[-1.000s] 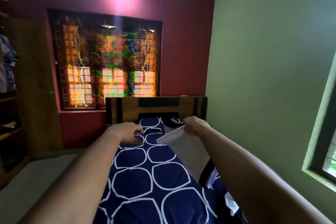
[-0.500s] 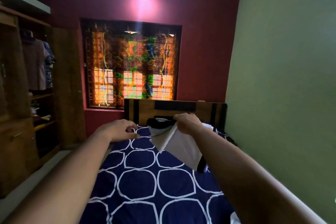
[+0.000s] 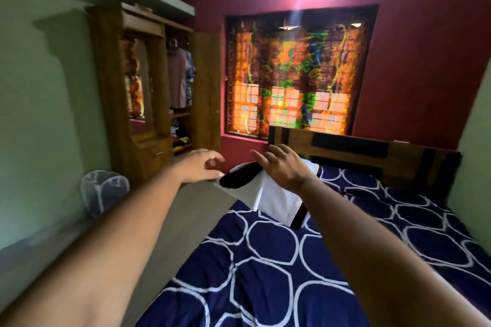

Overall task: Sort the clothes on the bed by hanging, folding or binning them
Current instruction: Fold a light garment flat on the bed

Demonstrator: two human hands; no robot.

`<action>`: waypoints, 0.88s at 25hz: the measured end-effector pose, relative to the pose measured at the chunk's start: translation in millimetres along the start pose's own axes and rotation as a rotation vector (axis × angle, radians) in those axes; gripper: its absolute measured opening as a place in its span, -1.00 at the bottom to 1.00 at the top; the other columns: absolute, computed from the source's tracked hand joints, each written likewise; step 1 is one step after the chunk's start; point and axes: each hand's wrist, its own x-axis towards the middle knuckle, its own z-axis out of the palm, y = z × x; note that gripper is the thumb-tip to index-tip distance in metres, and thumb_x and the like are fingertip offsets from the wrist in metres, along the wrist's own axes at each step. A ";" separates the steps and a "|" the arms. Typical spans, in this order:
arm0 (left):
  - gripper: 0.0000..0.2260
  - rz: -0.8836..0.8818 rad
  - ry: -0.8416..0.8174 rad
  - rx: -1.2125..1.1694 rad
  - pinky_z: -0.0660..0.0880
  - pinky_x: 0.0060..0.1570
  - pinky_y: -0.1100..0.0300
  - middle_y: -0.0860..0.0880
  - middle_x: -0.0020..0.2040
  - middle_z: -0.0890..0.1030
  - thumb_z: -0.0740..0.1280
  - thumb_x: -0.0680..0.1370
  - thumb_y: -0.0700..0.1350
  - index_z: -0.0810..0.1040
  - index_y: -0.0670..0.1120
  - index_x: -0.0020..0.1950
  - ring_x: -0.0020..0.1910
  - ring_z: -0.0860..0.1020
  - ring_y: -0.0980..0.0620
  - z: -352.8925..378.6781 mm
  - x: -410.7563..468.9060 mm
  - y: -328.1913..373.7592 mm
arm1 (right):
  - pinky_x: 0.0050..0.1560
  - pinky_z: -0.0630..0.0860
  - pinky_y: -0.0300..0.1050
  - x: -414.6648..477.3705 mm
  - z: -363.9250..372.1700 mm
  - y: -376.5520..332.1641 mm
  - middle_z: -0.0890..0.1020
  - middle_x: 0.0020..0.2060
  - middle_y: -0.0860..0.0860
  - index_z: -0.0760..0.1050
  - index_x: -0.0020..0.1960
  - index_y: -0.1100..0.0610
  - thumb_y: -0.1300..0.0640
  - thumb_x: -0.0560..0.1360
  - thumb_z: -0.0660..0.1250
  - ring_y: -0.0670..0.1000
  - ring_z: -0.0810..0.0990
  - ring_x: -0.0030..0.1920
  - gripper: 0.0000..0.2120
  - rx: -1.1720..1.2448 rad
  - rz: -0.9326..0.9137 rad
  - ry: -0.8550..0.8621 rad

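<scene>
A white garment (image 3: 271, 198) with a black collar is held up over the bed's left edge. My right hand (image 3: 283, 167) lies on top of it with the fingers stretched over the collar. The cloth hangs from under the palm and the thumb is hidden. My left hand (image 3: 200, 167) is just left of it with loosely curled fingers, its thumb tip at the garment's left corner. The bed (image 3: 279, 273) has a navy sheet with white rings.
A white mesh laundry basket (image 3: 105, 191) stands on the floor by the left wall. Beyond it is an open wooden wardrobe (image 3: 159, 103) with hanging shirts (image 3: 180, 79). The wooden headboard (image 3: 372, 156) and a curtained window (image 3: 295, 74) are ahead.
My view has swung left, bringing the wardrobe and basket into sight. My right hand carried the garment left toward the bed's edge and its fingers straightened. My left hand has closed in on the garment.
</scene>
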 end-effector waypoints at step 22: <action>-0.56 -0.690 0.001 0.168 0.42 0.15 0.19 0.02 0.15 0.54 0.38 0.48 0.16 0.45 0.08 0.33 0.05 0.51 0.04 -194.0 -358.4 -305.7 | 0.06 0.47 -0.04 330.1 -131.7 -368.4 0.57 0.17 0.15 0.46 0.29 0.10 0.29 0.50 0.13 0.21 0.56 0.15 -0.60 0.685 -0.102 -0.176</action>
